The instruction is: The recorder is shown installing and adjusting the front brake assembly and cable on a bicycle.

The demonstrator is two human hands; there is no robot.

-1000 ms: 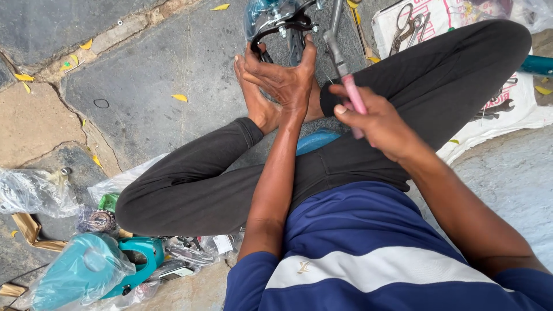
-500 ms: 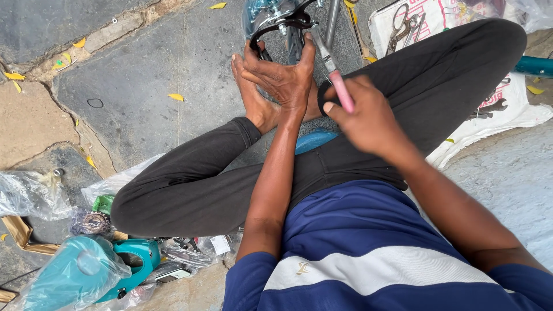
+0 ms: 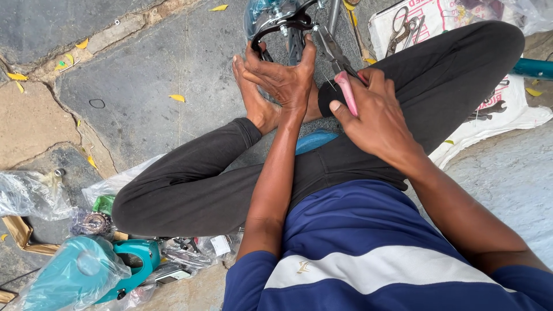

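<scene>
I sit cross-legged on stone paving. My left hand (image 3: pixel 283 78) reaches forward and grips a black curved brake arm (image 3: pixel 276 29) on a bicycle part (image 3: pixel 265 11) at the top of the view. My right hand (image 3: pixel 371 115) holds pink-handled pliers (image 3: pixel 344 80), their metal jaws pointing up toward the brake hardware next to my left fingers. My bare foot (image 3: pixel 253 101) lies under my left hand. Black trousers cover both knees.
Scissors (image 3: pixel 403 29) and a wrench lie on a white printed sack (image 3: pixel 495 109) at the upper right. Teal bicycle parts in clear plastic (image 3: pixel 75 273) and small hardware bags sit at the lower left. Yellow leaves dot the stone slabs.
My right hand has shifted the pliers up and forward, closer to the brake arm. My left hand keeps its grip on the black arm.
</scene>
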